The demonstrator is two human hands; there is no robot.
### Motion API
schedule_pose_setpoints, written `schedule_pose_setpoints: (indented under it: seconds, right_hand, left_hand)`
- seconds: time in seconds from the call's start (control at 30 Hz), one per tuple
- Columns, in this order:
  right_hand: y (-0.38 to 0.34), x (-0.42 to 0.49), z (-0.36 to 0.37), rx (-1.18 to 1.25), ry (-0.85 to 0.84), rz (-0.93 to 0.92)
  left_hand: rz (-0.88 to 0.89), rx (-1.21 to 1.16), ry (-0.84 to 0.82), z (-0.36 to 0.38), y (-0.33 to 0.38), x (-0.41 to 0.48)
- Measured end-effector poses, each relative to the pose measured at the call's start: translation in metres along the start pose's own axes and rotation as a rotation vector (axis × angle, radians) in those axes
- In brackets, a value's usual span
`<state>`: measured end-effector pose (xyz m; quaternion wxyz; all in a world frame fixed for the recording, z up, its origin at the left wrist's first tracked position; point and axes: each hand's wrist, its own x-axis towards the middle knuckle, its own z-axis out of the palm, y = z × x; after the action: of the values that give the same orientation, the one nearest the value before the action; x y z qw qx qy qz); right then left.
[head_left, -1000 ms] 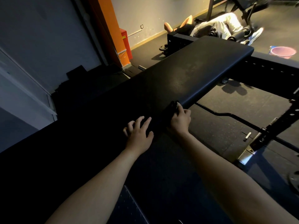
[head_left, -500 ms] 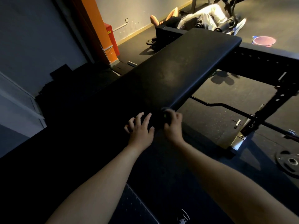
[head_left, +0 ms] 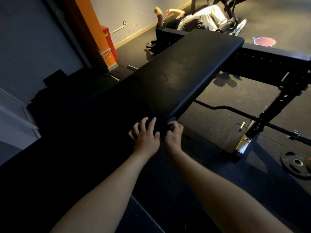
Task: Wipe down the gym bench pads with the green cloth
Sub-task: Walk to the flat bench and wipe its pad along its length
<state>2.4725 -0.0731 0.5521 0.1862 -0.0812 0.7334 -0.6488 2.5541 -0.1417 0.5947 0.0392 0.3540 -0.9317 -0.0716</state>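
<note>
The right hand is curled at the near right edge of the bench pad, its fingers pinching a dark wad that is probably the cloth; in this dim light its green cannot be confirmed, and most of it is hidden under the fingers. The left hand lies flat just beside it with fingers spread, bracing on the pad.

To wipe well, I judge the cloth should be opened out under a flat palm rather than kept bunched, then drawn in long overlapping strokes toward the far end, wrapping over the rounded side edge where the right hand sits.

The near half of the pad is lost in shadow, so any dirt or moisture there cannot be made out. The pad's left edge merges with the dark floor.
</note>
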Motion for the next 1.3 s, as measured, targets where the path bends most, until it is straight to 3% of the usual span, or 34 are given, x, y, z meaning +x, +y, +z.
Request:
schedule_pose_setpoints:
  seconds: [0.13,0.33,0.43,0.57,0.67,0.83,0.97,1.1,1.3]
  right_hand:
    - [0.021,-0.032,-0.004,-0.035,-0.205,0.024]
    - [-0.014,0.041,-0.039,-0.068,0.104,-0.118]
    - [-0.040,0.095,-0.060,-0.073,0.155,-0.132]
    - [-0.043,0.106,-0.058,-0.258,0.023,-0.136]
    - [-0.033,0.075,-0.048,-0.385,-0.070,-0.298]
    - [-0.022,0.047,-0.044,-0.401,-0.287,-0.461]
    - [-0.033,0.076,-0.068,-0.738,-0.428,-0.718]
    - [-0.043,0.129,-0.090,-0.845,-0.350,-0.752]
    - [-0.051,0.191,-0.118,-0.963,-0.255,-0.726]
  left_hand:
    - [-0.005,-0.018,-0.002,0.001,0.000,0.002]
    - [-0.077,-0.042,-0.020,0.000,0.008,0.003]
    - [-0.081,-0.034,-0.013,0.001,0.010,0.003]
    - [-0.101,-0.025,0.006,0.003,0.012,0.003]
    - [-0.160,0.008,0.020,0.001,0.020,0.004]
    - [-0.238,0.048,0.040,-0.002,0.041,0.010]
    - [-0.204,0.010,0.055,0.000,0.068,0.029]
    - [-0.175,-0.007,0.046,0.001,0.101,0.054]
    - [-0.282,-0.031,0.007,0.010,0.137,0.083]
